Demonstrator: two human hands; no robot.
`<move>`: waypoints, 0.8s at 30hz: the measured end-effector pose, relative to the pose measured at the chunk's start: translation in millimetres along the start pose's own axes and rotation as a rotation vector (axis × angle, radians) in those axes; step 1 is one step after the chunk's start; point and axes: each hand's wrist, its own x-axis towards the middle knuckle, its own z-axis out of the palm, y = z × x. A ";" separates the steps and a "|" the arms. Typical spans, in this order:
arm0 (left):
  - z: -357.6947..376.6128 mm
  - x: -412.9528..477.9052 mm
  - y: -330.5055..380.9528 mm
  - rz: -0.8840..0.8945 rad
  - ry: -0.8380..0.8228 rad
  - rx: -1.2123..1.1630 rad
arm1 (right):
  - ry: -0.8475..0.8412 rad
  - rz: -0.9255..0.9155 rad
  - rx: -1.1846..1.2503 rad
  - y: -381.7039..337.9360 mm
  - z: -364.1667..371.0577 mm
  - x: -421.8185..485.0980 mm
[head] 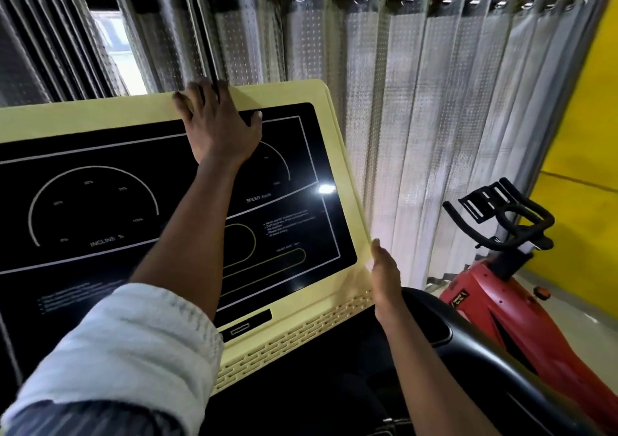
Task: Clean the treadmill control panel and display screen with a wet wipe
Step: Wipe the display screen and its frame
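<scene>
Nearest the camera, a rolled pale sleeve (127,345) covers the left upper arm, and the bare forearm runs up and across the treadmill's control panel (339,168). Lower right, a black handrail (434,328) passes beneath the right forearm. The right hand (384,275) stands edge-on with straight, relaxed fingers and grasps nothing; its fingertips are at the panel's right rim, touching or just beside it, which one cannot be told. A strip of vent slots (294,332) runs along the cream frame's lower edge. Above that the dark display screen (93,208) shows incline and speed dials, with a bright glare spot near its right side. The left hand (217,124) lies palm down with spread fingers over the screen's upper edge and the top of the frame, thumb out on the black glass. No wet wipe shows anywhere; it may be flattened under that palm, but that is hidden. Judging from this, the step is wiping the panel's top border, with the right hand likely steadying the console. The next move calls for even, light pressure drawn along the frame and down over the glass, keeping the palm flat. Behind hangs a grey curtain (418,101), and to the right a red exercise bike (501,301) stands before a yellow wall (585,134).
</scene>
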 end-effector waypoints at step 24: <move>-1.0 0.2 1.8 -0.021 -0.032 0.023 | -0.287 0.026 -0.214 -58.0 11.1 33.0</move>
